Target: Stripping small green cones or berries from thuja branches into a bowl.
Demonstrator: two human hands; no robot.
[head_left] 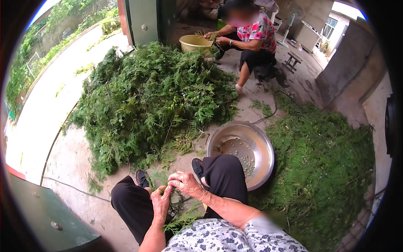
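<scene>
Between my knees, my left hand (160, 202) is closed round a green conifer branch (184, 219), whose leafy ends stick out above and below the fist. Close against it, my right hand (184, 184) is closed with thumb and fingers pinched near the upper end of the branch. What lies in that pinch is hidden by the fingers. Beyond my right knee stands a wide metal basin (268, 157), with several small pale green cones (247, 161) scattered over its bottom.
A large heap of conifer branches (147, 105) lies ahead to the left. More cut greenery (319, 164) covers the floor at the right. Past the heap, a seated co-worker (256, 38) holds a sprig over a yellow tub (191, 42). A small stool (292, 61) stands behind.
</scene>
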